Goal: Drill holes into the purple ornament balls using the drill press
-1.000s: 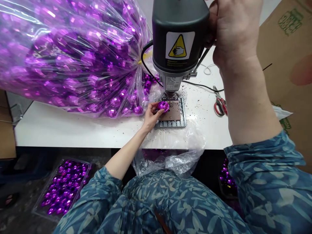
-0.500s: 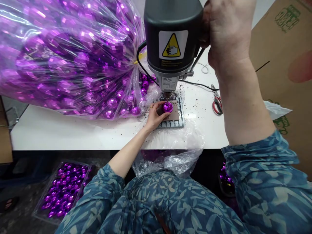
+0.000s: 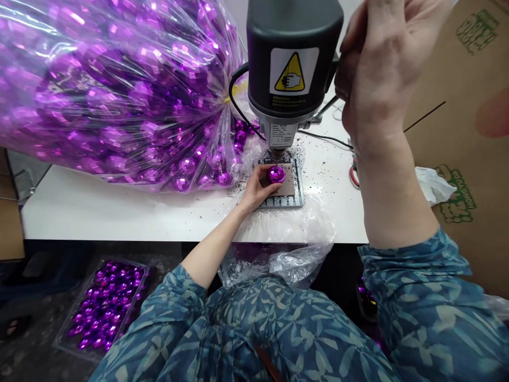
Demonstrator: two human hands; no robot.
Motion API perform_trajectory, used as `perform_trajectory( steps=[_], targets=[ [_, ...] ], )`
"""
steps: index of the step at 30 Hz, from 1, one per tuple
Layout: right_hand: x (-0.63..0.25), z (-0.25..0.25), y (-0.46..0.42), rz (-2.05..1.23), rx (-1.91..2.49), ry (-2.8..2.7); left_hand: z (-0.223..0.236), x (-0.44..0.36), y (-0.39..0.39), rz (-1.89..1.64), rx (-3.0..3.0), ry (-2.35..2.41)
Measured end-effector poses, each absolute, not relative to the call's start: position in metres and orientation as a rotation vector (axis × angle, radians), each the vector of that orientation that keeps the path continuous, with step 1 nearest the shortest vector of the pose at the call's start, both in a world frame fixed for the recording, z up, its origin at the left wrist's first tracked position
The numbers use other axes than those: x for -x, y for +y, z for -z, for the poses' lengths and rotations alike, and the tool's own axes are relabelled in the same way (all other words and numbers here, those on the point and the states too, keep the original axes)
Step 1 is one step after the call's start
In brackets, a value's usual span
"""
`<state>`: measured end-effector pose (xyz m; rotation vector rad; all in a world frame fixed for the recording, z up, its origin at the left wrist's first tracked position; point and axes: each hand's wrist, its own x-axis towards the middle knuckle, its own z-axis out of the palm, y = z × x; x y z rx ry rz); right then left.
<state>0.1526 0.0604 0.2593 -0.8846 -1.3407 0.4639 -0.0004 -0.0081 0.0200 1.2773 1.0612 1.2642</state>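
On the base of a black drill press (image 3: 294, 32), my left hand (image 3: 256, 188) grips a shiny purple faceted bauble (image 3: 275, 174) from its left side, between thumb and fingers. The bauble rests on a brown board (image 3: 288, 187) laid over the slotted metal base (image 3: 299, 199). Just above it is the chuck (image 3: 278, 153), with a thin drill bit coming down at the bauble's top; whether it has entered cannot be made out. High on the right, my right hand (image 3: 382, 69) is closed around the press's lever handle, whose grip is mostly hidden by the fingers.
A big clear bag of purple baubles (image 3: 131, 101) lies left of the press. Dark shavings dot the white table (image 3: 99, 212). Red-handled scissors (image 3: 353, 175) show partly behind my right forearm, near a cardboard box (image 3: 457, 143). Below left sits a clear tub (image 3: 137, 302) of baubles.
My right hand has turned and come lower and nearer with the lever, and the chuck's bit now shows at the bauble. My left hand keeps its hold. The whole view has shifted slightly.
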Motion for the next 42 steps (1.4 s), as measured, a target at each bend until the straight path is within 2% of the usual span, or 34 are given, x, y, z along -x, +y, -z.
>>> perform_trajectory(
  steps=[3, 9, 13, 21, 28, 34, 42],
  targets=[
    [-0.154, -0.247, 0.045, -0.351, 0.878, -1.325, -0.022, 0.001, -0.009, -1.253, -1.263, 1.055],
    [-0.156, -0.229, 0.017, -0.351, 0.861, -1.283, -0.018, 0.001, -0.007, -1.269, -1.309, 1.059],
    [-0.158, -0.210, 0.013, -0.203, 1.024, -1.295, -0.017, 0.001, -0.006, -1.288, -1.326, 1.055],
    [-0.159, -0.189, 0.002, -0.322, 1.077, -1.269, -0.019, 0.002, -0.008, -1.259, -1.368, 1.061],
    [-0.152, -0.187, 0.006, -0.243, 0.709, -1.171, -0.012, 0.001, -0.005, -1.288, -1.382, 1.049],
    [-0.154, -0.171, 0.020, -0.109, 0.590, -1.188, -0.005, 0.004, -0.003, -1.264, -1.513, 1.058],
    [-0.163, -0.157, 0.022, -0.093, 0.501, -1.296, -0.001, 0.004, -0.002, -1.275, -1.523, 1.059]
  ],
)
